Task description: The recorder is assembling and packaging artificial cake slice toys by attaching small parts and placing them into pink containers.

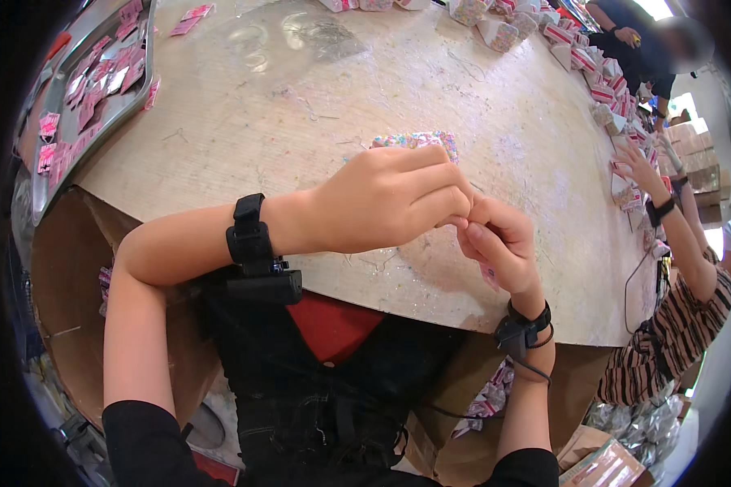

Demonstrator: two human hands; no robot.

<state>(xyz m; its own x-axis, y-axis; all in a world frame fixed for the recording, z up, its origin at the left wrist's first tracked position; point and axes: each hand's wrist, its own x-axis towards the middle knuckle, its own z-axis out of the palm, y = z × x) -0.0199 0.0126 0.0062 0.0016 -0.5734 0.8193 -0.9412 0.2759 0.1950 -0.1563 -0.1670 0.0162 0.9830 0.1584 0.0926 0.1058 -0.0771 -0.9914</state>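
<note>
Silver metal forms the rimmed tray [112, 122] at far left, holding small pink cards [110, 73]. Over the pale wooden table [235, 138], the left hand [394, 199] curls its fingers together; just beyond it lies a multicoloured speckled piece [412, 139], partly hidden. The right hand [503, 243] meets it, fingers bent, a small pink piece [490, 276] beneath the palm; I cannot tell what either clasps. Farther right, white-and-pink packets [601, 91] line the table's edge.

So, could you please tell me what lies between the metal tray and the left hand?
The head view shows pale tabletop with some thin loose strands between tray and left hand.
</note>
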